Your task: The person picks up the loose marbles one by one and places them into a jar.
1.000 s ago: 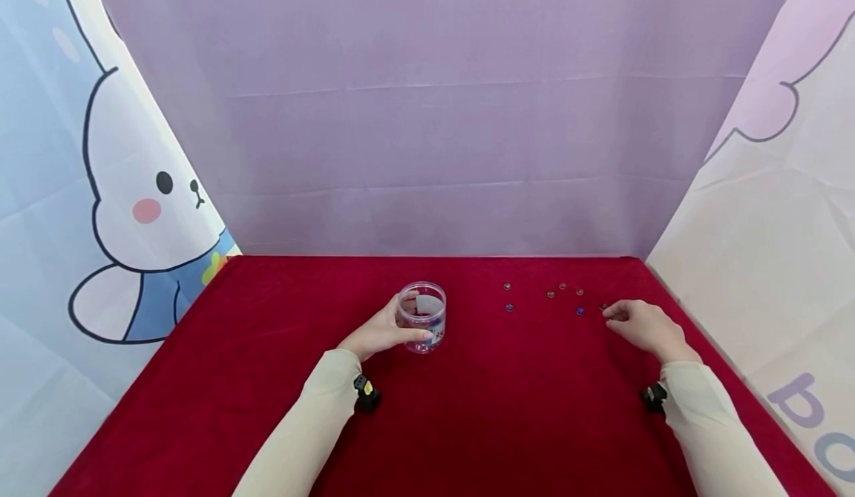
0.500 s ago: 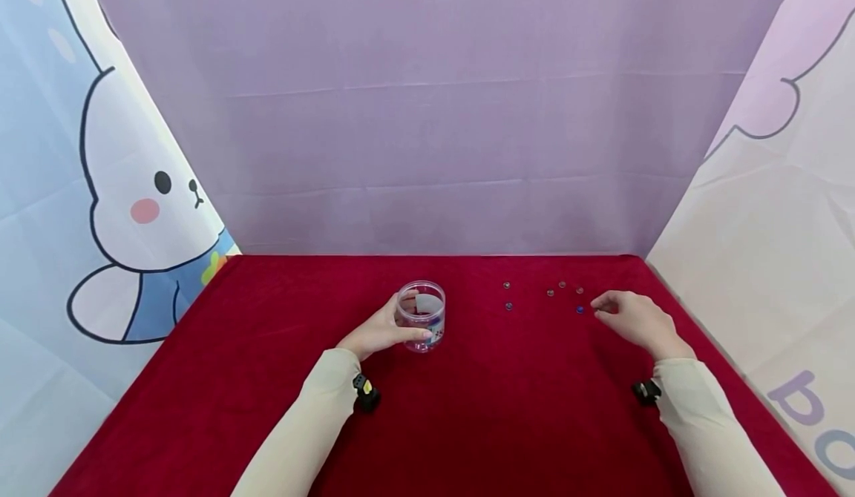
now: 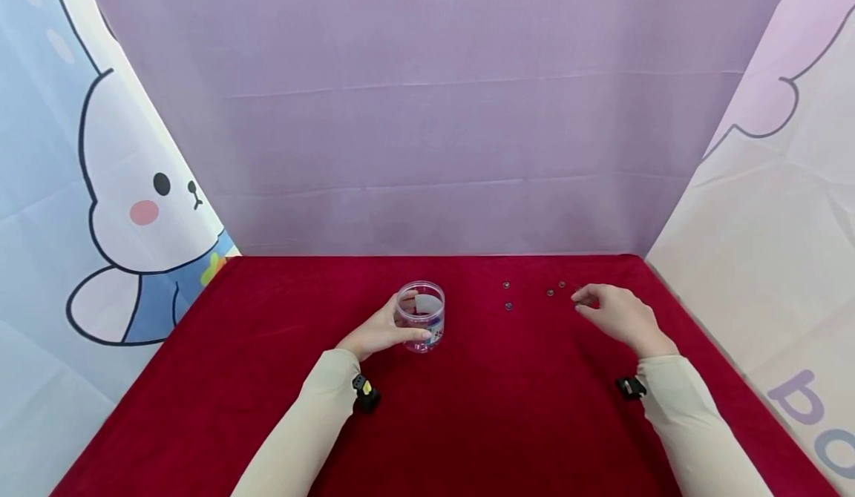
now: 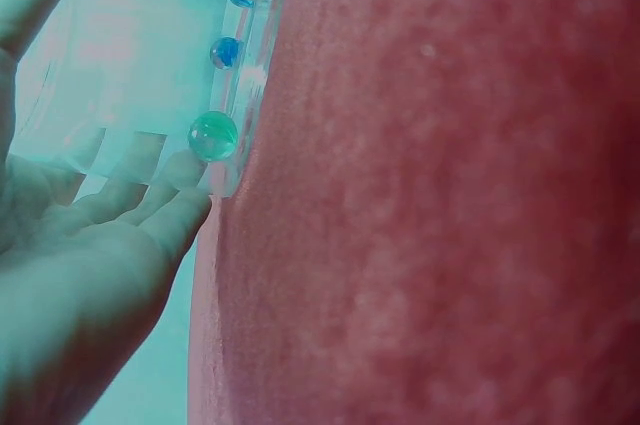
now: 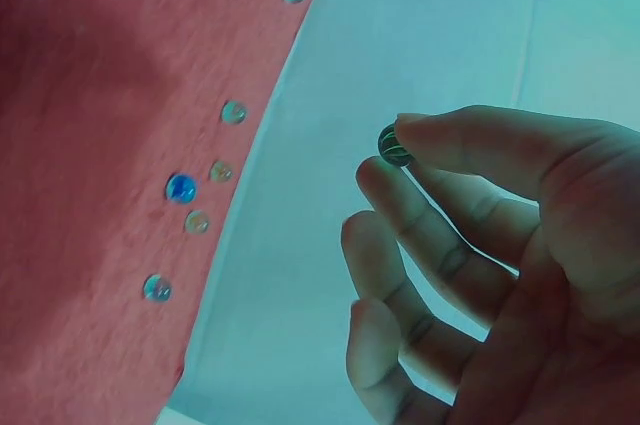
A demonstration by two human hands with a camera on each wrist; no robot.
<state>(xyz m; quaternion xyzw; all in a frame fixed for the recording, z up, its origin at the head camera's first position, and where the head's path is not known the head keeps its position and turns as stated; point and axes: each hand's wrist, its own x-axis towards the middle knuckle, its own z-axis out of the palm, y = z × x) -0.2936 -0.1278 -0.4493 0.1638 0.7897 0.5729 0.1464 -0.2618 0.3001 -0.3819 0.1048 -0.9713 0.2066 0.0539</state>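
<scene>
My left hand (image 3: 381, 330) grips a clear plastic jar (image 3: 436, 317) from its left side, thumb across the front. Marbles, among them a green marble (image 4: 213, 136) and a blue marble (image 4: 224, 52), lie at the jar's bottom. Raised above the cloth, my right hand (image 3: 621, 319) pinches a dark striped marble (image 5: 394, 146) between thumb and forefinger. Loose on the cloth near that hand are several more marbles, including a bright blue marble (image 5: 181, 188) and a clear marble (image 5: 157, 288). In the head view the right hand hides the blue one.
A red cloth (image 3: 267, 378) covers the table. Between jar and right hand lie more marbles, such as the front left marble (image 3: 508, 306). A purple curtain (image 3: 427, 111) hangs behind the table, with printed cloths at the left and right sides.
My right hand has picked up the rightmost marble and moved left with it, now over where the blue marble showed. The left hand and jar have stayed in place.
</scene>
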